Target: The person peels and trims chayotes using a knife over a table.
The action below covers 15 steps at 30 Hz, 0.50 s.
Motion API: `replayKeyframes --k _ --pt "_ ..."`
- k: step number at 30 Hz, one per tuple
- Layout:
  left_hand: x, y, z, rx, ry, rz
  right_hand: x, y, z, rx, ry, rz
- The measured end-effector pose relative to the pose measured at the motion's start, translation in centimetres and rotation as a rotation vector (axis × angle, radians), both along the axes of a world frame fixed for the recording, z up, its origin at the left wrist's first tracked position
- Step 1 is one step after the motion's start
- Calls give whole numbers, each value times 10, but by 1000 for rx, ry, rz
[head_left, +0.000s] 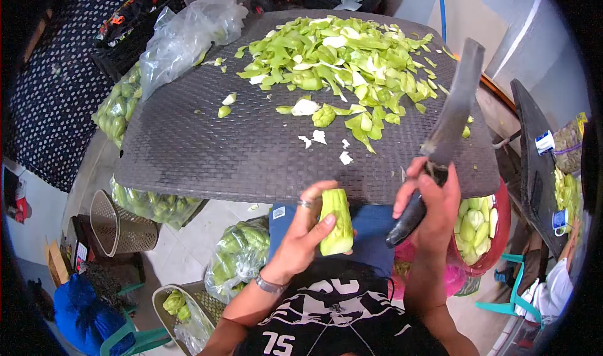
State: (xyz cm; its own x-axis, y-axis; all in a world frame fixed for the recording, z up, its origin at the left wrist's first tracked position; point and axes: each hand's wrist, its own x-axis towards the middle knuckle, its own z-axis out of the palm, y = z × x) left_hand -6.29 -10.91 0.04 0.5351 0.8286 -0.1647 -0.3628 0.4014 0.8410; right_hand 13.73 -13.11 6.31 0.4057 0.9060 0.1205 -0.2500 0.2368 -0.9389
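Note:
A peeled light green vegetable (336,223) is held upright in my left hand (306,233), thumb across its front, just off the table's near edge. My right hand (430,199) is wrapped round the black handle of a large knife (457,104), whose wide blade points up and away over the right side of the dark woven table (207,148). Green peelings (352,54) lie in a wide heap on the table's far half. Between the heap and my hands are a small green piece (323,116) and several white scraps (319,136).
A red basin (500,230) of peeled vegetables stands at the right. Bags of green vegetables (237,255) and a beige basket (119,224) are at the lower left. A clear plastic bag (188,38) lies on the table's far left corner. Another person's arm shows at the far right.

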Motion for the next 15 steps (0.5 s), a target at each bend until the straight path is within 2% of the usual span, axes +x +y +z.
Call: replayKeyframes --k 2,6,9,10,13,15 --pt "-5 9 5 -82 -18 2 12 2 -3 0 68 8" --pt "-7 33 -10 -352 -158 -115 7 6 -17 -207 2 133" --pt "1 44 -11 -376 -288 -77 -10 -1 -37 -239 47 242" --pt "7 48 -14 -359 -450 -2 -17 -6 -44 -219 62 267" --pt "28 51 2 -352 -389 371 -42 -16 -50 -127 23 195" --pt "30 48 -5 -308 -391 333 -46 -15 -56 -95 -37 98"
